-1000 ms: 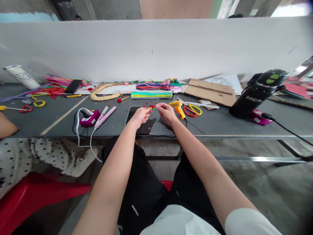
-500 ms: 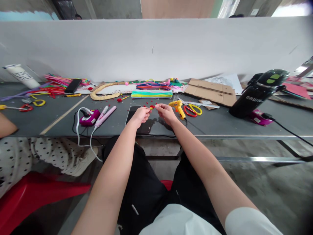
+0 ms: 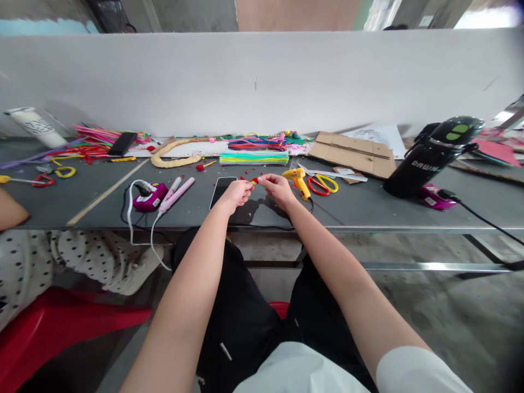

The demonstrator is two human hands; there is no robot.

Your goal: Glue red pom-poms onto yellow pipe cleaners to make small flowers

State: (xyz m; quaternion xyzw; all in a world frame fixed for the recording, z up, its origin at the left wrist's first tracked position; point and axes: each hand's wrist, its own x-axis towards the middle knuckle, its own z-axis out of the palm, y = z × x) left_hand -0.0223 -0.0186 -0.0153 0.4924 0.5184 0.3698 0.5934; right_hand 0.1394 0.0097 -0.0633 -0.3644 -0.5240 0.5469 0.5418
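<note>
Black trousers cover my legs, nearest to me, below the edge of the grey table. Over the table, my left hand is curled, its thumb and fingers closed on a small red-and-yellow piece. The piece sits between my two hands, and my right hand pinches at its red end with the fingertips. A phone lies just beside my left hand; farther left is a pink straightener-like tool. To the right of my right hand I have a yellow glue gun, then scissors with red and yellow handles. Beyond my hands lie a green-and-yellow bundle and flat cardboard, with a white partition behind.
</note>
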